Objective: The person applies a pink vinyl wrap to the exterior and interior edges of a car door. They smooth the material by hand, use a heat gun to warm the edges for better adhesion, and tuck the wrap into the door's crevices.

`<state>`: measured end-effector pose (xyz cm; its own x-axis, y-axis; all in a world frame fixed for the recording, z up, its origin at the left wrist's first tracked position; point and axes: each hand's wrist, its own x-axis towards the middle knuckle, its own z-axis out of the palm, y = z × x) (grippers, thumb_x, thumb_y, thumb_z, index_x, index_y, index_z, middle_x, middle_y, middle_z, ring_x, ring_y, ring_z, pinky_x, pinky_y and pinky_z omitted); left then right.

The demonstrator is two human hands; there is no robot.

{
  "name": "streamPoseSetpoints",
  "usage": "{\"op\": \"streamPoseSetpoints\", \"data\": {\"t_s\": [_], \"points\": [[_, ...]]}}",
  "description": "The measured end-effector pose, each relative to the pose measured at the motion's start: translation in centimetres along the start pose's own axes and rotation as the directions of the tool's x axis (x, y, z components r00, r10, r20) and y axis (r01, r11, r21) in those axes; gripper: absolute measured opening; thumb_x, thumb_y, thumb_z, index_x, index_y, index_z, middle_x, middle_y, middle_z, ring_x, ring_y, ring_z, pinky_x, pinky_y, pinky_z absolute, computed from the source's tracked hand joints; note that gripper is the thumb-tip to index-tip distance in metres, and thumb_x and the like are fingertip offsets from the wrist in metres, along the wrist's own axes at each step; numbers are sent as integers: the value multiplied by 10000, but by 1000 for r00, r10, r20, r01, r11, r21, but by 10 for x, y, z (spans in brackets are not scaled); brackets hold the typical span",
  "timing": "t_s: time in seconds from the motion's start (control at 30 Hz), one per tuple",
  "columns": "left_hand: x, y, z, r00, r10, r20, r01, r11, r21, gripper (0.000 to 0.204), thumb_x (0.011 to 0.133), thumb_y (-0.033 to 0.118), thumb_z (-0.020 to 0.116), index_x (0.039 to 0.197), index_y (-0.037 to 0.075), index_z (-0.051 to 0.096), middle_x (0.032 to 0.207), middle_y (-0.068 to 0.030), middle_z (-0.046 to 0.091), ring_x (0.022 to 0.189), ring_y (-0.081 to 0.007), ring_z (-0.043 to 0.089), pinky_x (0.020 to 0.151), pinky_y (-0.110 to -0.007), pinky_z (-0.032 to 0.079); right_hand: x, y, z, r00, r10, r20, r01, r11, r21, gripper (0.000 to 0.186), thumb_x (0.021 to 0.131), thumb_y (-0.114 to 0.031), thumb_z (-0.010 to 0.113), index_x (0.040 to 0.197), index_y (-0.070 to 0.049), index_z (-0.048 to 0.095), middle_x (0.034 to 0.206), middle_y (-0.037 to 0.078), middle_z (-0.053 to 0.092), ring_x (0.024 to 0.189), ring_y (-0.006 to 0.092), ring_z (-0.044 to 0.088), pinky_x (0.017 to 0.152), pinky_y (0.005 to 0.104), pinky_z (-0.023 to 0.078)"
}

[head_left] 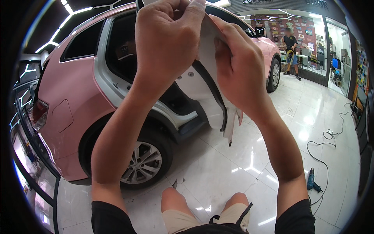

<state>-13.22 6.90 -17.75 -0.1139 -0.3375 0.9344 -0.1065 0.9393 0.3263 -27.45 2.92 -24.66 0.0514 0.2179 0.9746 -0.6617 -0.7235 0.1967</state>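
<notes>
High in the middle, my left hand is closed at the upper edge of an open rear car door; what its curled fingers pinch is hidden. Beside it on the right, my right hand grips the door's edge, thumb bent against the pale inner face. A black seal runs down that face. The door belongs to a pink car, whose pale door opening and dark interior show behind my arms, above a silver-spoked rear wheel.
A teal heat gun and a long cable lie on the glossy tiled floor at right. A person holding a coiled yellow hose stands past the car's front, by glass partitions. A dark-framed glass structure lines the left.
</notes>
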Motion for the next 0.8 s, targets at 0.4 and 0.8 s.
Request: {"op": "streamPoseSetpoints", "data": {"t_s": [0.4, 0.8], "points": [[7, -30, 0, 996, 84, 12, -73, 919, -388, 201, 946, 152, 686, 807, 9, 669, 561, -13, 522, 423, -86, 484, 445, -220, 373, 1, -2, -1, 1000, 13, 9, -13, 999, -33, 434, 874, 28, 588, 1306, 2, 613, 1127, 215, 678, 955, 423, 692, 825, 486, 559], [0, -16, -39, 991, 46, 128, -56, 995, 77, 407, 1066, 388, 555, 936, 19, 666, 680, -38, 608, 530, -121, 630, 437, -211, 411, 1, -2, -3, 1000, -6, 21, 7, 999, -33, 425, 892, 26, 568, 1315, 12, 602, 1136, 226, 672, 946, 433, 690, 829, 494, 558]]}}
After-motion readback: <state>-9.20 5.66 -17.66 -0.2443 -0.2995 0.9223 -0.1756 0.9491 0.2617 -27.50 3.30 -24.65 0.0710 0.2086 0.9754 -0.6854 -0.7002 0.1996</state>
